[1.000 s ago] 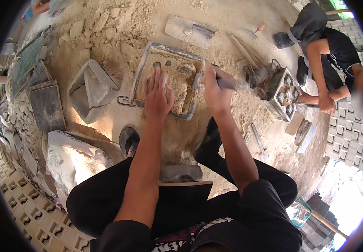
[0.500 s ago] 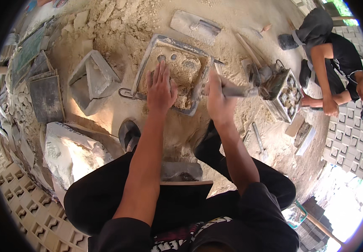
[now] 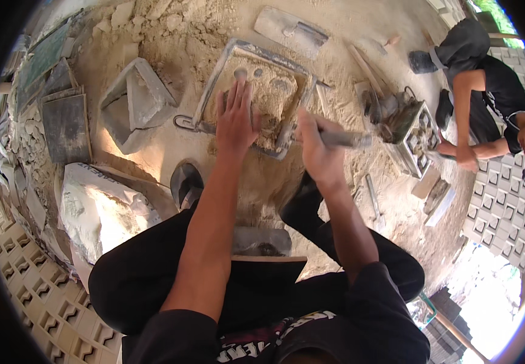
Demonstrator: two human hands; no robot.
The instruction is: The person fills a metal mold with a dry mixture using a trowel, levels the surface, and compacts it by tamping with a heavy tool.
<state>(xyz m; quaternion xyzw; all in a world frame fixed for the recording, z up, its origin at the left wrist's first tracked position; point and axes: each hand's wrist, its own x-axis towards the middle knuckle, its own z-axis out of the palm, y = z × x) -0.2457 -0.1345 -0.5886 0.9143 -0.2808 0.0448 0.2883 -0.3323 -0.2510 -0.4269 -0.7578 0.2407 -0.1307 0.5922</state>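
Note:
Fingers stretched out, my left hand [image 3: 236, 124] lies flat over the left part of a square metal mould frame [image 3: 200, 109]. Packed sandy mix [image 3: 271, 76] with round holes fills much of this frame, and its near right part is looser. What lies under my palm is hidden. At the frame's right side, my right hand [image 3: 322, 155] is closed round a thick grey bar-like tool [image 3: 350, 140]. One end of the tool sticks out to the right; the rest is covered by my fingers, so its kind is unclear.
A flat plastering trowel [image 3: 281, 27] lies beyond the frame. To the right stand a patterned block mould [image 3: 419, 136] and a crouching co-worker [image 3: 475, 85]. An angular grey form [image 3: 147, 97], a dark board [image 3: 67, 128] and an open sack [image 3: 105, 209] are at the left.
My right hand stays beside the frame with the tool, whose visible end has shifted slightly. My left hand remains flat on the mould. The whole view has shifted a little.

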